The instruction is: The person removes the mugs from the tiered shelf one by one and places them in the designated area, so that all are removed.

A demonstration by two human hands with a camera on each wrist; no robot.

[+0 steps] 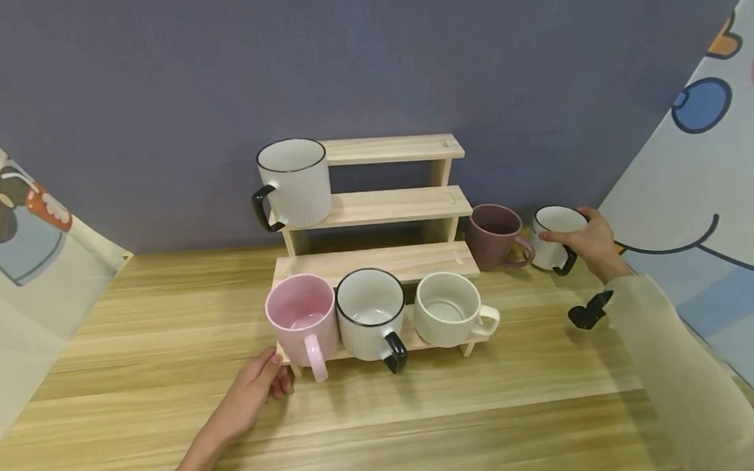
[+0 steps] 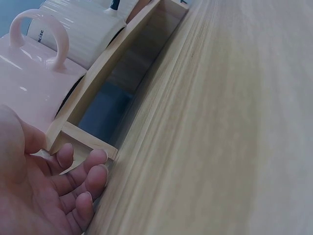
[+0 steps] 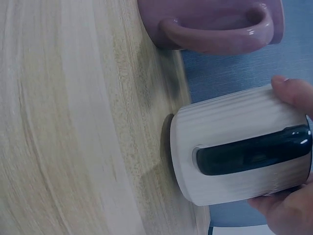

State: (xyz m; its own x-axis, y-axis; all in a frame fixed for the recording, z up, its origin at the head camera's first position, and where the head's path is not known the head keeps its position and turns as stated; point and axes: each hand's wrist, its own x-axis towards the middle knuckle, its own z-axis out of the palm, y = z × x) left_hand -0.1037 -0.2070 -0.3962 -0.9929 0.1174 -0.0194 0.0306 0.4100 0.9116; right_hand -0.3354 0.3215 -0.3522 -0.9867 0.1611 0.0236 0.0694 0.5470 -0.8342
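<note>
At the right, my right hand (image 1: 590,244) grips a white mug with a black rim and handle (image 1: 546,252), thumb and fingers on opposite sides near its rim. The right wrist view shows the mug's base (image 3: 183,156) close to the tabletop; whether it touches is unclear. Just left of it stands a mauve mug (image 1: 489,240). My left hand (image 1: 252,390) holds the front left corner of a wooden tiered shelf (image 1: 378,264), with the thumb against the board end and loosely curled fingers by the leg (image 2: 88,139). Beside it, a pink mug (image 1: 292,332) sits on the lowest tier.
A white black-rimmed mug (image 1: 363,336) and a cream mug (image 1: 442,324) share the lowest tier with the pink one. Another larger white mug (image 1: 301,190) stands high on the shelf's left. A dark wall (image 1: 185,117) rises behind the wooden table (image 1: 134,362); printed panels flank both sides.
</note>
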